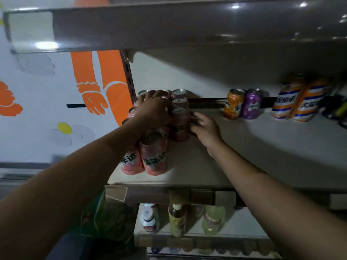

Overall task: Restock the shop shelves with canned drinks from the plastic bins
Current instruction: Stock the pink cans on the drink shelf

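Both arms reach up to the shelf, where the pink cans stand packed in a tight block at its left end, right by the slotted upright. The left hand lies over the middle of the block with its fingers curled down round the top of one can. I can't tell whether it is lifting that can or only holding it. The right hand has its fingers fairly straight and pressed against the side of the right-hand row of cans, gripping nothing.

Further right along the shelf, well apart from the pink block, an orange can and a purple can stand touching. Beyond them are two taller blue, white and orange cans. Bottles stand on the shelf below.
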Motion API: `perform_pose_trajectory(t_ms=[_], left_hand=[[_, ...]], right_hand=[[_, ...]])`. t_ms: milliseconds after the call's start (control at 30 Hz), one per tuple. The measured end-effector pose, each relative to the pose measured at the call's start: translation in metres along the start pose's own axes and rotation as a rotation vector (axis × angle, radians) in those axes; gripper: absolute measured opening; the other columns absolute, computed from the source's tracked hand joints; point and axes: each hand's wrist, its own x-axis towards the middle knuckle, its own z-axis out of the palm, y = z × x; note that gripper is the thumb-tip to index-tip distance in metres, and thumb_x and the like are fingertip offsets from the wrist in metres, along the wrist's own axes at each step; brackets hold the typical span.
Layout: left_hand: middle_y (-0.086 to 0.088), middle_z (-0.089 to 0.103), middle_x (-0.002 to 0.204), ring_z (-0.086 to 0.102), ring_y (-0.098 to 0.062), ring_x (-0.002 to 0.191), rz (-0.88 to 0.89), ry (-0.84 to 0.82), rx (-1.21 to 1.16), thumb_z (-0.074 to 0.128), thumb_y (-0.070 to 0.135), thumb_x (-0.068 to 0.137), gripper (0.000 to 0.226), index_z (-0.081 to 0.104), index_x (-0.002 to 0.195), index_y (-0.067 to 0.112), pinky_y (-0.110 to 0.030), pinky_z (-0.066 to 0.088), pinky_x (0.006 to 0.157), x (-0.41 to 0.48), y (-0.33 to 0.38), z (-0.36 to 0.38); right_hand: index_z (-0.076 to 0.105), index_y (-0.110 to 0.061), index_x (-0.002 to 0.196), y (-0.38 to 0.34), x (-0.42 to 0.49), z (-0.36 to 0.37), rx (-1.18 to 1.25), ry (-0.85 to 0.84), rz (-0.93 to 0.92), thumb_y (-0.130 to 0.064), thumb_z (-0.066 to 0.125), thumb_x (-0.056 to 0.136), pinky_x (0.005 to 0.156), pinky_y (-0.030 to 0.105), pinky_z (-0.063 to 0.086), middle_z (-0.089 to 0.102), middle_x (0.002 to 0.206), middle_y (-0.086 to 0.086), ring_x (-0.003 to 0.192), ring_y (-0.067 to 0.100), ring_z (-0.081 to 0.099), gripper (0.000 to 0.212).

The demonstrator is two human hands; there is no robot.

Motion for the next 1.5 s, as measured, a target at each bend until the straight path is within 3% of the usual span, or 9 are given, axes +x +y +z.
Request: perform_pose_trajectory(t_ms=[167, 300, 600, 833, 1033, 1133, 1267, 1400, 1500], left_hand=[[-0.008, 0.048, 0.144, 0.038, -0.034, 0.136, -0.038, 0.050, -0.128, 0.072, 0.053, 0.077, 0.062, 0.060, 0.131, 0.025, -0.043, 0.030, 0.108, -0.008, 0.010, -0.003], [-0.006, 0.062, 0.120, 0.055, -0.027, 0.114, 0.015, 0.182, -0.472, 0.065, 0.037, 0.075, 0.050, 0.064, 0.123, 0.022, -0.033, 0.043, 0.087, -0.019, 0.040, -0.013], [-0.005, 0.072, 0.111, 0.069, -0.028, 0.108, 0.175, -0.080, -1.048, 0.067, 0.046, 0.056, 0.054, 0.065, 0.108, 0.032, -0.047, 0.054, 0.098, -0.025, 0.208, -0.027], [0.004, 0.063, 0.082, 0.060, -0.015, 0.080, 0.469, -0.222, -1.170, 0.070, 0.007, 0.088, 0.032, 0.066, 0.120, 0.009, -0.009, 0.046, 0.061, -0.043, 0.402, -0.037], [-0.001, 0.065, 0.090, 0.061, -0.008, 0.082, 0.785, -0.407, -1.269, 0.066, -0.006, 0.089, 0.032, 0.064, 0.118, 0.007, -0.009, 0.048, 0.069, -0.107, 0.578, -0.050], [-0.008, 0.064, 0.096, 0.059, -0.006, 0.081, 0.915, -0.479, -1.286, 0.070, -0.005, 0.084, 0.037, 0.060, 0.120, -0.003, -0.011, 0.049, 0.072, -0.148, 0.650, -0.061], [-0.009, 0.066, 0.103, 0.063, -0.018, 0.091, 1.026, -0.573, -1.302, 0.073, 0.002, 0.083, 0.035, 0.062, 0.117, 0.006, -0.014, 0.052, 0.074, -0.196, 0.731, -0.071], [-0.002, 0.071, 0.105, 0.066, -0.018, 0.101, 1.119, -0.634, -1.288, 0.074, 0.010, 0.087, 0.026, 0.067, 0.104, 0.026, -0.026, 0.052, 0.086, -0.239, 0.791, -0.075], [-0.005, 0.070, 0.108, 0.065, -0.020, 0.104, 1.171, -0.684, -1.267, 0.071, 0.006, 0.090, 0.026, 0.067, 0.113, 0.016, -0.032, 0.052, 0.094, -0.265, 0.827, -0.075]], right_hand=[[0.069, -0.026, 0.123, -0.007, -0.008, -0.007, 0.040, -0.024, 0.009, -0.017, 0.077, 0.075, 0.099, 0.046, 0.055, 0.075, 0.113, -0.005, 0.106, 0.013, 0.070, 0.049], [0.061, -0.023, 0.135, -0.023, -0.025, -0.038, 0.119, -0.023, 0.010, -0.004, 0.071, 0.088, 0.092, 0.029, 0.054, 0.068, 0.125, 0.005, 0.111, 0.013, 0.065, 0.051], [0.053, 0.003, 0.138, -0.073, -0.102, -0.211, 0.131, 0.247, -0.113, 0.015, 0.066, 0.085, 0.076, 0.017, 0.053, 0.065, 0.114, 0.020, 0.107, 0.022, 0.062, 0.056], [0.058, -0.007, 0.135, -0.097, -0.217, -0.380, -0.021, 0.569, -0.150, 0.002, 0.074, 0.085, 0.082, 0.022, 0.054, 0.067, 0.124, 0.018, 0.111, 0.019, 0.063, 0.053], [0.063, -0.010, 0.131, -0.110, -0.355, -0.511, -0.107, 0.902, -0.125, -0.003, 0.076, 0.084, 0.072, 0.022, 0.057, 0.069, 0.116, 0.011, 0.098, 0.019, 0.068, 0.049], [0.067, -0.025, 0.121, -0.114, -0.426, -0.556, -0.181, 1.062, -0.091, -0.014, 0.081, 0.083, 0.084, 0.027, 0.056, 0.073, 0.110, -0.001, 0.106, 0.015, 0.069, 0.042], [0.065, -0.008, 0.129, -0.125, -0.510, -0.598, -0.233, 1.207, -0.056, -0.006, 0.078, 0.085, 0.070, 0.008, 0.051, 0.071, 0.116, 0.001, 0.094, -0.005, 0.066, 0.046], [0.062, -0.007, 0.133, -0.129, -0.580, -0.633, -0.268, 1.300, -0.031, -0.007, 0.077, 0.086, 0.083, 0.018, 0.054, 0.068, 0.115, 0.006, 0.107, 0.016, 0.065, 0.049], [0.060, 0.000, 0.134, -0.123, -0.616, -0.662, -0.255, 1.361, -0.022, -0.002, 0.075, 0.085, 0.082, 0.025, 0.051, 0.065, 0.094, 0.005, 0.094, 0.017, 0.065, 0.052]])
